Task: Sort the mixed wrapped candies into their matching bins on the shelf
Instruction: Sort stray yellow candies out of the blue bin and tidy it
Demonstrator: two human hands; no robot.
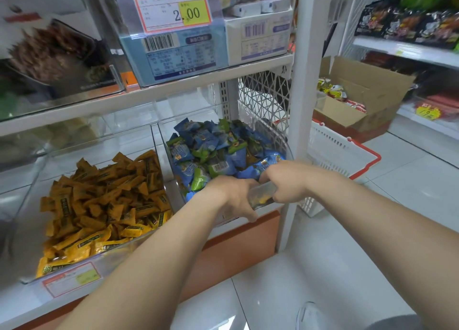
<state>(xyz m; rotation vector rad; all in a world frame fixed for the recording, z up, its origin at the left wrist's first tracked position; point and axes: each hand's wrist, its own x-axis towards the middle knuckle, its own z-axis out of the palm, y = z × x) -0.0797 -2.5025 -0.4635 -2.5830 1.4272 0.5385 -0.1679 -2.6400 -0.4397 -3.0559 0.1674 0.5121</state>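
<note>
Hands both at the front wall of the clear plastic bin of blue and green wrapped candies [283, 140], lower shelf, right side. My left hand [231, 195] is curled over the rim with the thumb outside on the wall, so it's gripping the wall. My right hand [285, 183] is curled over the same rim just beside it. Its fingertips are buried in the wrappers, so I can't tell if they pinch a candy or only the rim.

Between the hands, seen through the wall, a few small orange wrapped strays [260, 201] sit low at the front. I judge those are the ones to pull. They belong in the clear plastic bin of orange wrapped candies [24, 242], just to the left.

Plan:
- Steady the wall with the left hand.
- Slide the right fingers down the inside face.
- Pinch one stray at a time and check its colour before dropping it.

Risk: scooping could drag blue ones over the rim.
</note>
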